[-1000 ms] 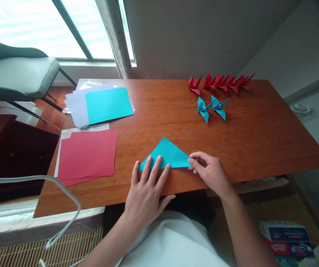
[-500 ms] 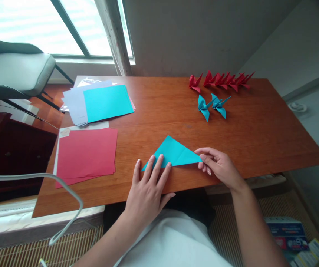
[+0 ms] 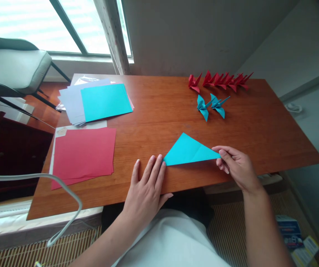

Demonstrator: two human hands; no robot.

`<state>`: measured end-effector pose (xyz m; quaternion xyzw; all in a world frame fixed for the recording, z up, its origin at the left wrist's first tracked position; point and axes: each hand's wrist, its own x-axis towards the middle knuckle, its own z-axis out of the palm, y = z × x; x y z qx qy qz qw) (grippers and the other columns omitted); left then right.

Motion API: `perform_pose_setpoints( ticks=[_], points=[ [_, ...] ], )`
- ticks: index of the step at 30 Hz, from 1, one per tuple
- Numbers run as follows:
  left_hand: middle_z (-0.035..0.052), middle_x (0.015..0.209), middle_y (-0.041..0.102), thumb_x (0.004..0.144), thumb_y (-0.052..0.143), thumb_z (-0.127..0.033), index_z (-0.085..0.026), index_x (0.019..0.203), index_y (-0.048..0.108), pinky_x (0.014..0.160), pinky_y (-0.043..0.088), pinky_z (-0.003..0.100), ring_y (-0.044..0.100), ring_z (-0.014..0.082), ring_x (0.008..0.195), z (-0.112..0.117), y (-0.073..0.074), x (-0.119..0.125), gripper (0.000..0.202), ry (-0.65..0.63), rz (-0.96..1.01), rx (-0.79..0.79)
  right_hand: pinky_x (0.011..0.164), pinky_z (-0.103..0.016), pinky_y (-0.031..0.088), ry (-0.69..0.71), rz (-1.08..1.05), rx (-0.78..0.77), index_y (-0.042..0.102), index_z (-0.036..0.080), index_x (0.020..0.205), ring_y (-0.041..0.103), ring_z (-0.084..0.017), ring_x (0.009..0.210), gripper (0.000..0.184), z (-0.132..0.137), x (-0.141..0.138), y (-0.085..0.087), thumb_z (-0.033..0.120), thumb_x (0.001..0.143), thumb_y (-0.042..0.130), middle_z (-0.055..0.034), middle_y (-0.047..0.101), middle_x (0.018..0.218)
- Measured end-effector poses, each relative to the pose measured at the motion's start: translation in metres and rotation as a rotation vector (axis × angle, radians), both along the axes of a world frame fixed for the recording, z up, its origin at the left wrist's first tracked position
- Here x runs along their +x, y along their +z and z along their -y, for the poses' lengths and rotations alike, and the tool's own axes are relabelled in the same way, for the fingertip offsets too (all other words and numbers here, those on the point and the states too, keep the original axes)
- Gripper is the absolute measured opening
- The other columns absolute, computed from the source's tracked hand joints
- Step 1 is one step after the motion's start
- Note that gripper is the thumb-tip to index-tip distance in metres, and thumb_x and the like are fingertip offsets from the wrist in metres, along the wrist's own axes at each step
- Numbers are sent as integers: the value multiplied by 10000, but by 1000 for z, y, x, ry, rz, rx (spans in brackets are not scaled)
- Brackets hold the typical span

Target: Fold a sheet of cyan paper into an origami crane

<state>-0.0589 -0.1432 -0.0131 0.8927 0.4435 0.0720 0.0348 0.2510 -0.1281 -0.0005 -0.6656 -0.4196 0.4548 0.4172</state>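
Observation:
A cyan paper folded into a triangle (image 3: 188,151) lies near the front edge of the wooden table (image 3: 259,129). My right hand (image 3: 236,167) pinches its right corner, fingers closed on the paper. My left hand (image 3: 147,189) lies flat on the table with fingers stretched out, the fingertips just touching the triangle's left corner.
Red sheets (image 3: 84,154) lie at the left front, with a stack of cyan and pale sheets (image 3: 101,102) behind them. Two cyan cranes (image 3: 211,105) and a row of red cranes (image 3: 220,81) stand at the back right. A chair (image 3: 12,70) stands by the window.
My right hand has slid the triangle to the right along the table. The paper has come out from under my left fingers, which now only reach its left tip.

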Motion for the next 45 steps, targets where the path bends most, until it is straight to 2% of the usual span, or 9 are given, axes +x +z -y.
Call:
perform_pose_setpoints(
  ticks=[6,11,16,20,26,31,33,39,45],
  points=[
    [246,1612,328,977,483,-577,7,1562,299,1250,159,612,291,383,1519,4,1,-5,847,20,84,-5,432,-225,392,-173,208,194,753,244,1012,505,-113,508,266,1,-8,18,476,927,656,23,554,593],
    [149,1627,368,1013,507,-381,-182,1586,308,1208,351,514,358,317,1498,2,17,-9,639,48,546,-381,494,-273,439,-168,560,481,753,275,1015,548,-137,512,155,10,-38,53,350,967,625,20,595,594],
    [147,1479,551,1002,473,-556,-257,1547,385,1067,492,495,583,327,1297,-15,29,1,628,240,1328,-1259,646,-259,507,459,700,796,700,218,1108,650,-129,646,168,14,-88,82,168,962,633,0,726,762],
    [130,1490,520,874,615,-676,-325,1585,290,1086,449,543,569,357,1297,-30,30,5,857,274,1523,-1614,565,-282,409,804,670,804,708,165,918,577,-132,592,167,16,-126,75,185,1001,565,14,635,623],
    [123,1541,444,815,799,-413,-371,1564,304,1028,502,496,542,362,1313,-38,31,6,898,298,1537,-1623,522,-326,314,939,720,766,615,191,702,517,-132,535,312,28,-143,53,239,1007,566,38,580,557],
    [118,1484,487,821,782,-354,-329,1522,385,1004,523,446,634,285,1161,-42,31,11,805,330,1644,-1603,530,-317,326,1028,564,687,650,201,819,552,-126,565,276,33,-138,52,383,1011,571,46,635,615],
    [105,1476,491,804,798,-332,-343,1505,403,994,528,432,640,265,1134,-43,30,13,804,319,1660,-1558,558,-293,376,941,411,684,682,204,949,564,-119,572,294,31,-134,55,460,1010,550,43,650,645],
    [95,1508,459,782,830,-302,-377,1551,300,1080,463,472,549,303,1284,-39,32,16,936,255,1590,-1416,633,-228,485,320,204,409,567,245,1304,593,-113,644,377,11,-118,52,442,984,595,55,594,716],
    [110,1595,359,797,817,-243,-375,1574,227,1157,394,515,471,325,1394,-38,30,18,984,160,1593,-1389,784,-296,558,295,245,265,420,288,1471,668,-163,871,573,1,-112,38,413,952,629,-21,665,1048]
  ],
)
